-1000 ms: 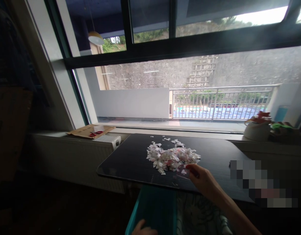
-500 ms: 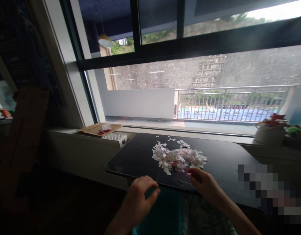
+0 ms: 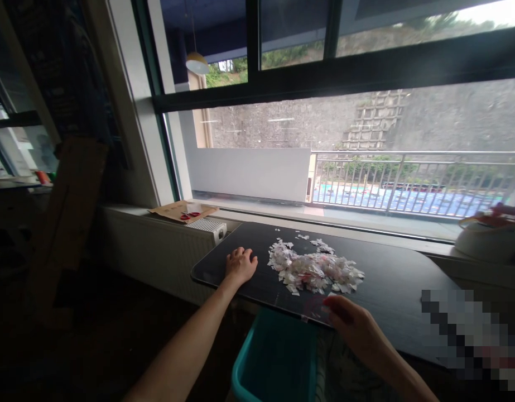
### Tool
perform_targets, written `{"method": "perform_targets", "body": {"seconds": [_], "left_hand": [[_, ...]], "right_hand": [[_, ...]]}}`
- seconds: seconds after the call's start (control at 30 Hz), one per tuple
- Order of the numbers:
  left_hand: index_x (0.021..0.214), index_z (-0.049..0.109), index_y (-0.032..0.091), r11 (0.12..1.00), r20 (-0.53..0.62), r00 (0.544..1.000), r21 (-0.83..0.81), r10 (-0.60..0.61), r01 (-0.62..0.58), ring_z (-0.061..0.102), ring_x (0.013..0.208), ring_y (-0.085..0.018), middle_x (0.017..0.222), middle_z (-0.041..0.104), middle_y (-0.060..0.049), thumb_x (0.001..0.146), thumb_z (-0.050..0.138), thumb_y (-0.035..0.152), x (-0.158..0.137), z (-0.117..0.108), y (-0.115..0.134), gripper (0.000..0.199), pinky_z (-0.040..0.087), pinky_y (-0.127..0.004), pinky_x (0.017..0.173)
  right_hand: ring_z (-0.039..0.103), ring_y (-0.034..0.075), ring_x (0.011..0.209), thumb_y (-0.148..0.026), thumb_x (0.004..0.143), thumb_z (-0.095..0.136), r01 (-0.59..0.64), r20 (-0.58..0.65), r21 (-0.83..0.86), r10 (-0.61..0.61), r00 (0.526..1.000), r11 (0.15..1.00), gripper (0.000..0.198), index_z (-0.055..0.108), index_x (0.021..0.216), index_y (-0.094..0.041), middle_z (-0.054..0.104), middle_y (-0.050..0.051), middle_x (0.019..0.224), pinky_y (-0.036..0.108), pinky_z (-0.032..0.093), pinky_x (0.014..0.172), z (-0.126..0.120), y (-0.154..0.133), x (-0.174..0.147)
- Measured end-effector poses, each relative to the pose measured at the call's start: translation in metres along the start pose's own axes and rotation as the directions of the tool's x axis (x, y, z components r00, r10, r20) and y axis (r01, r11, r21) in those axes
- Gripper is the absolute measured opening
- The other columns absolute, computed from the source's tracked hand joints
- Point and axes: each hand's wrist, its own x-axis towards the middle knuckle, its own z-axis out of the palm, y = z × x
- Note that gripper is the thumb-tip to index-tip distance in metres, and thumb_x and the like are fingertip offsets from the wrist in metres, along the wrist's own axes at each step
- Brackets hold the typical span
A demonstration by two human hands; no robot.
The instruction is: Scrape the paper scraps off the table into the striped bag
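A heap of small torn white paper scraps (image 3: 316,271), some of them pinkish, lies on a dark table (image 3: 391,273). My left hand (image 3: 241,264) rests palm down on the tabletop left of the heap, fingers somewhat spread and holding nothing. Just in front of the heap, near the table's front edge, my right hand (image 3: 350,314) is closed, its fingertips pinched together. A faint pinkish, see-through patch shows beside those fingertips; whether it is a held object, I cannot tell. Below the table edge, between my arms, stands a teal plastic bin (image 3: 237,371).
Red-handled scissors (image 3: 191,215) lie on brown cardboard (image 3: 169,210) on the sill, above a radiator (image 3: 157,245). A white pot (image 3: 485,237) stands at the right end of the sill. Tall cardboard (image 3: 79,195) leans at left. A pixelated patch covers the lower right.
My left hand has gone from above the bin, forward and left, onto the tabletop. My right hand stays near the front of the heap. The view has turned slightly left, and more of the bin shows.
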Motion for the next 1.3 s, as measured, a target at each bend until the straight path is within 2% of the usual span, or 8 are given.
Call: {"method": "perform_targets", "body": {"seconds": [0.13,0.33,0.5,0.67,0.77,0.93,1.2,1.3], "left_hand": [[0.117,0.059,0.021,0.999,0.027,0.999,0.015,-0.039,0.038,0.046,0.12,-0.029,0.124,0.055,-0.013,0.091,0.038,0.038,0.001,0.002,0.004,0.038,0.032,-0.049,0.1],[0.127,0.052,0.02,0.993,0.055,0.992,0.01,-0.116,0.116,0.034,0.132,-0.031,0.141,0.045,-0.014,0.092,0.034,0.037,-0.002,0.008,0.01,0.044,0.024,-0.057,0.105],[0.126,0.054,0.019,0.993,0.036,0.992,-0.006,-0.117,0.118,0.035,0.132,-0.031,0.141,0.045,-0.014,0.092,0.034,0.037,-0.005,0.006,0.011,0.044,0.024,-0.057,0.106],[0.126,0.054,0.018,0.993,0.038,0.993,-0.018,-0.112,0.113,0.036,0.131,-0.03,0.14,0.047,-0.013,0.092,0.036,0.038,-0.006,0.003,0.011,0.043,0.025,-0.056,0.106],[0.126,0.054,0.018,0.993,0.038,0.993,-0.02,-0.114,0.115,0.036,0.131,-0.03,0.14,0.046,-0.013,0.092,0.037,0.038,-0.005,0.003,0.011,0.042,0.025,-0.057,0.105],[0.124,0.055,0.018,0.994,0.041,0.993,-0.02,-0.108,0.109,0.037,0.13,-0.03,0.139,0.047,-0.013,0.093,0.038,0.038,-0.004,0.003,0.01,0.041,0.025,-0.056,0.105],[0.122,0.055,0.018,0.995,0.032,0.995,-0.014,-0.099,0.1,0.039,0.128,-0.03,0.136,0.049,-0.012,0.093,0.038,0.038,-0.004,0.003,0.009,0.039,0.027,-0.055,0.104],[0.12,0.056,0.018,0.995,0.016,0.994,-0.009,-0.104,0.104,0.04,0.127,-0.03,0.134,0.05,-0.012,0.092,0.038,0.037,-0.005,0.004,0.01,0.038,0.027,-0.055,0.104]], "right_hand": [[0.066,0.02,0.076,-0.029,0.084,0.048,0.032,0.087,0.008,-0.032,0.996,0.999,0.029,0.067,0.102,-0.018,0.072,0.006,0.089,0.029,0.05,0.068,0.006,-0.009,0.0],[0.064,0.019,0.075,-0.033,0.085,0.046,0.117,-0.049,-0.027,-0.119,0.992,0.993,0.034,0.065,0.108,-0.015,0.071,0.009,0.091,0.03,0.05,0.068,0.011,-0.003,0.03],[0.064,0.018,0.071,-0.032,0.085,0.046,0.139,-0.09,-0.012,-0.14,0.986,0.99,0.033,0.065,0.105,-0.015,0.071,0.007,0.085,0.029,0.051,0.064,0.022,0.009,0.038],[0.067,0.022,0.084,-0.029,0.081,0.053,0.122,-0.091,0.099,-0.113,0.989,0.988,0.028,0.068,0.102,-0.017,0.074,0.008,0.095,0.032,0.053,0.073,0.022,0.014,0.035],[0.067,0.024,0.087,-0.029,0.08,0.052,0.086,-0.119,0.104,-0.074,0.99,0.991,0.031,0.067,0.104,-0.016,0.073,0.009,0.099,0.034,0.053,0.076,0.021,0.013,0.034],[0.067,0.023,0.089,-0.027,0.081,0.051,0.101,-0.046,0.117,-0.096,0.994,0.988,0.03,0.068,0.104,-0.016,0.073,0.009,0.101,0.033,0.053,0.077,0.021,0.012,0.034],[0.066,0.02,0.076,-0.026,0.08,0.053,0.121,-0.013,0.11,-0.12,0.993,0.986,0.029,0.069,0.102,-0.015,0.073,0.008,0.092,0.028,0.051,0.066,0.018,0.006,0.032],[0.066,0.02,0.079,-0.026,0.08,0.053,0.134,-0.021,0.142,-0.132,0.991,0.981,0.029,0.069,0.101,-0.014,0.073,0.009,0.092,0.029,0.052,0.068,0.017,0.001,0.03]]}}
